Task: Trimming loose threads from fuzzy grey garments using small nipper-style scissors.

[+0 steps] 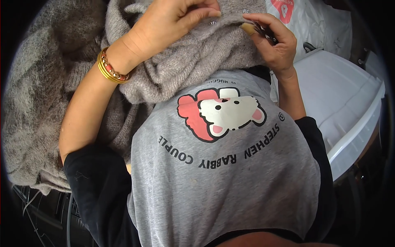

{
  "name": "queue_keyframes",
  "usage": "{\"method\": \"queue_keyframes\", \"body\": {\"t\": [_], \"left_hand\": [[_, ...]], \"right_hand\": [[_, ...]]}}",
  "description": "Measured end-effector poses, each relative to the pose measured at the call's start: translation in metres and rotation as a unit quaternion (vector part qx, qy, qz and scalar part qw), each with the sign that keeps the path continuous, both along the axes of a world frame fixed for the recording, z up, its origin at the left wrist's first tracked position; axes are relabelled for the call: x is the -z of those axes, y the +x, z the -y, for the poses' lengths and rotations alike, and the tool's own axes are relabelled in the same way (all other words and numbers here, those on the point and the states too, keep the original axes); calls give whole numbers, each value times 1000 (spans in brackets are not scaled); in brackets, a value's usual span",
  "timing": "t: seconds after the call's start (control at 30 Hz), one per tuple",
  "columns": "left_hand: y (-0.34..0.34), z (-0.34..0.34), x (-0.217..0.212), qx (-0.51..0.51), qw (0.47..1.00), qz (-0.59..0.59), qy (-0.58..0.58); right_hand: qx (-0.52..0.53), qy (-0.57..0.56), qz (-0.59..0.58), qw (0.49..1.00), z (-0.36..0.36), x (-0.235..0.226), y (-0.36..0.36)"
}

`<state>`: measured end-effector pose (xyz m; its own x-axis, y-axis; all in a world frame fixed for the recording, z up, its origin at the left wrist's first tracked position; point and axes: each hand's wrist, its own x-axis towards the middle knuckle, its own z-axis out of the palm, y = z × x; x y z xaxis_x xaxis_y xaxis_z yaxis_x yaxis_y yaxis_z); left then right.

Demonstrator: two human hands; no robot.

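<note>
Hands at far edge of grey knit garment [193, 61].
Left hand [173, 20] pinches knit edge; right hand [273, 43] grips small dark tool [263, 32] just beside; white tray [341, 99] right.

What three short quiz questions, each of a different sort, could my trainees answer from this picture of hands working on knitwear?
1. True or false: the left hand pinches the grey knitted garment.
2. Which wrist wears the gold bangles? A left, B right.
3. Fill in: the right hand holds a small dark ____.

Key: 1 true. 2 A. 3 tool; its exact kind is too hidden to tell.
</note>
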<state>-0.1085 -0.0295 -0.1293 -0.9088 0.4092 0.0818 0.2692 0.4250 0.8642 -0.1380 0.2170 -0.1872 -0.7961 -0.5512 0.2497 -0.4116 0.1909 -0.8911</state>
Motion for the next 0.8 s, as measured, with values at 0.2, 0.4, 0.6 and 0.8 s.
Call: {"method": "queue_keyframes", "body": {"t": [0.2, 0.4, 0.6, 0.8], "left_hand": [[5, 8, 0, -85, 979, 181, 50], [9, 4, -9, -28, 981, 192, -28], [9, 9, 7, 66, 996, 58, -32], [13, 5, 23, 98, 992, 33, -71]], "right_hand": [[-25, 58, 124, 990, 13, -38, 2], [-83, 138, 13, 987, 12, -6, 1], [-108, 142, -56, 982, 3, 10, 3], [-102, 132, -47, 985, -3, 21, 7]]}}
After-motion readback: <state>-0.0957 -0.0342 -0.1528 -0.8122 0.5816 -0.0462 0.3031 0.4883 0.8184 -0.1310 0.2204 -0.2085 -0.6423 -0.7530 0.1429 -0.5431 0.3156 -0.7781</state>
